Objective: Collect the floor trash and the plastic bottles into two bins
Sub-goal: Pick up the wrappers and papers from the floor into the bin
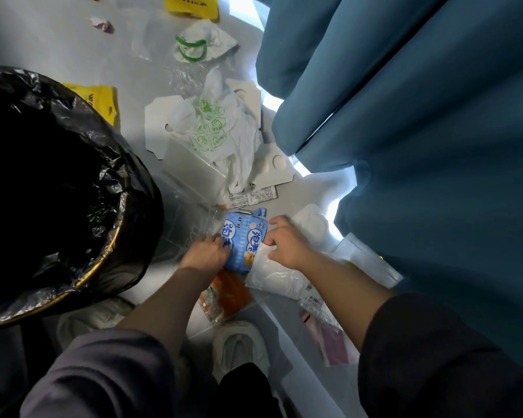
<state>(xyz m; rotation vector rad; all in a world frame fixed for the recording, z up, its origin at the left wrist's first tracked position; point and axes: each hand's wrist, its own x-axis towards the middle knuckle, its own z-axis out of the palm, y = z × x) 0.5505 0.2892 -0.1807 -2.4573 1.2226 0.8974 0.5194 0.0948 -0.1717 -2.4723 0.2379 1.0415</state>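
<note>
We see one blue packet (244, 241) low in the middle of the frame, its long axis running up and down the picture. Our left hand (207, 251) curls on its left edge, our right hand (284, 242) on its right edge, over one white bag (272, 274). The single black-lined bin (127, 188) lies to the left, nearer the left hand. Two yellow bags (98, 101) wait higher up; we spot no bottles.

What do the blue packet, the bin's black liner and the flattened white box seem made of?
The blue packet: glossy printed plastic film, probably; softly creased. The black liner: thin shiny plastic, crinkled with highlights. The flattened white box: likely matte card; stiff flat panels with cut-outs.
</note>
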